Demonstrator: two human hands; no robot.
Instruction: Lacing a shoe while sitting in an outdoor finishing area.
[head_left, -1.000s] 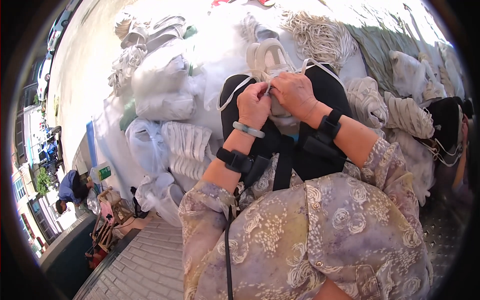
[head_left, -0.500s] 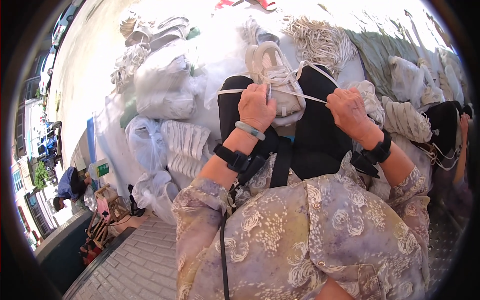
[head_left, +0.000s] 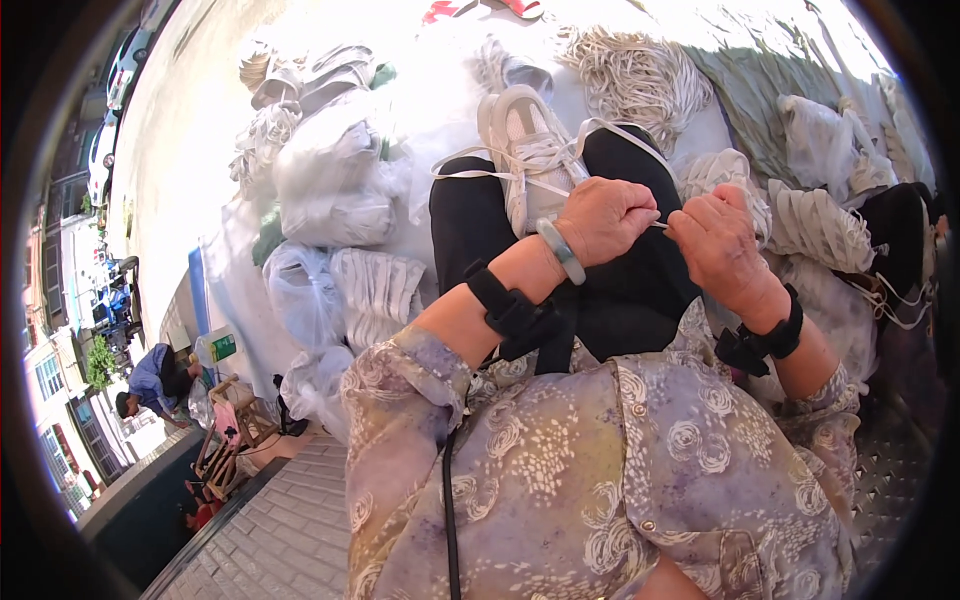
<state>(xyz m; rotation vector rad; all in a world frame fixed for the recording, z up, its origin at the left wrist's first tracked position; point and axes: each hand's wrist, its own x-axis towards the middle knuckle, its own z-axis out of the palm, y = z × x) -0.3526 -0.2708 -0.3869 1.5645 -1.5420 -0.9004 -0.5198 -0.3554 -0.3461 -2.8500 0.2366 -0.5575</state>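
A pale beige-white sneaker (head_left: pixel 533 128) rests on my lap between my black-trousered knees, toe pointing away. A white shoelace (head_left: pixel 632 131) crosses its front and loops over my right knee; one loose end hangs over the left knee. My left hand (head_left: pixel 607 218), with a bracelet at the wrist, has its fingers pinched on the lace beside the shoe. Close to its right, my right hand (head_left: pixel 722 245) is closed on the same lace. Only a short stretch of lace shows between the two hands. The lower part of the sneaker is hidden behind my left hand.
A heap of loose white laces (head_left: pixel 645 80) lies ahead. Plastic-wrapped bundles (head_left: pixel 335 180) and stacked pale shoe parts (head_left: pixel 375 295) sit at left, with more stacked shoe parts (head_left: pixel 815 225) at right. Another person (head_left: pixel 155 380) bends over at far left, near a wooden chair (head_left: pixel 228 425).
My left hand has moved right, away from the sneaker's laces, and now sits close to my right hand. The stretch of lace between them has become short.
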